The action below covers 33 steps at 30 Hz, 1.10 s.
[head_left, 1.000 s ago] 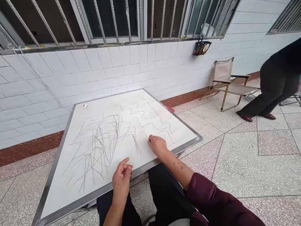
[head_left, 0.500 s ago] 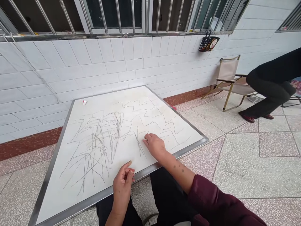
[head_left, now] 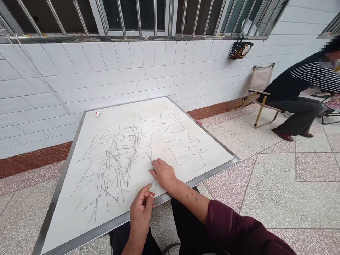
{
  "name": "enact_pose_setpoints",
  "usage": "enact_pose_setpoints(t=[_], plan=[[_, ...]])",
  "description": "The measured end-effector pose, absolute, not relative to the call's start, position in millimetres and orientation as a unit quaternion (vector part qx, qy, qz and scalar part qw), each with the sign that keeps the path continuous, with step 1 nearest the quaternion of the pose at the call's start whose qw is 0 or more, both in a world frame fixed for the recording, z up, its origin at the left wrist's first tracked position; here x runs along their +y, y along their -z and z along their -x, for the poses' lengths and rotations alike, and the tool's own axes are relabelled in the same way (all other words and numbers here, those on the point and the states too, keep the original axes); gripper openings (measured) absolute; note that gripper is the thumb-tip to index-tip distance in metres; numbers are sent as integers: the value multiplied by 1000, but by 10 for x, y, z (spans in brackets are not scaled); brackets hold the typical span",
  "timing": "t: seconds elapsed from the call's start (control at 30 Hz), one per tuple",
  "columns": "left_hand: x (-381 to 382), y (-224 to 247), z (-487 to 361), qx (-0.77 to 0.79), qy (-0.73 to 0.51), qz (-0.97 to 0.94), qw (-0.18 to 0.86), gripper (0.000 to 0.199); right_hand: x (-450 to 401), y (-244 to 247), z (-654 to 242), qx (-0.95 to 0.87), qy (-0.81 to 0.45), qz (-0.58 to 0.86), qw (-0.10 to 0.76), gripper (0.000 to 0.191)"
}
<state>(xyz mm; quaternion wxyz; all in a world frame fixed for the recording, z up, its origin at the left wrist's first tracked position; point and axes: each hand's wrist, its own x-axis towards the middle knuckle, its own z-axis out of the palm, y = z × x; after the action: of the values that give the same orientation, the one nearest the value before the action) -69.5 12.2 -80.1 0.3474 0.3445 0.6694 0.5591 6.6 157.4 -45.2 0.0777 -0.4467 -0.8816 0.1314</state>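
A white board with a metal rim [head_left: 159,104] lies flat before me, marked with thin dark lines. Zigzag lines [head_left: 180,141] run across its right half, and a tangled scribble [head_left: 111,159] covers the left half. My right hand [head_left: 163,174] rests on the board at the scribble's lower right edge, its fingers closed together; they hide whether anything thin is held. My left hand [head_left: 140,212] hangs at the near rim with curled fingers, and nothing shows in it. A small white-and-red object [head_left: 97,114] lies near the far corner.
A person in dark clothes with a striped sleeve [head_left: 300,92] sits on a folding chair [head_left: 261,83] to the right. A patterned basket [head_left: 240,50] hangs from the barred window's sill [head_left: 132,38] above a white tiled wall. Speckled floor tiles surround the board.
My right hand has slid left across the board towards the scribble. The person at the right has gone from standing and bending to sitting on the folding chair.
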Motion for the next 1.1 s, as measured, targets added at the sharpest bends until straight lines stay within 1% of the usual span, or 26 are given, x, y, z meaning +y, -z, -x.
enact_pose_setpoints(t=[0.1,0.27,0.4,0.53,0.7,0.8,0.97,1.1], plan=[[121,792,690,671,-559,-340,349,49,1592,415,-67,-873,-156,453,93,29],[116,814,685,668,-552,-356,350,46,2017,339,-17,-844,-178,492,116,23],[115,845,684,672,-543,-365,345,44,2481,275,203,-827,-192,516,112,27],[122,830,673,670,-554,-360,339,45,2793,261,477,-808,-212,543,90,31],[120,831,659,670,-555,-361,334,44,2916,300,670,-789,-238,561,76,26],[114,878,672,667,-552,-375,332,42,2917,300,710,-772,-262,573,84,27],[113,914,713,676,-535,-389,325,44,2883,292,698,-738,-330,571,141,28],[122,864,722,685,-519,-394,326,48,2871,247,622,-703,-398,547,219,18]])
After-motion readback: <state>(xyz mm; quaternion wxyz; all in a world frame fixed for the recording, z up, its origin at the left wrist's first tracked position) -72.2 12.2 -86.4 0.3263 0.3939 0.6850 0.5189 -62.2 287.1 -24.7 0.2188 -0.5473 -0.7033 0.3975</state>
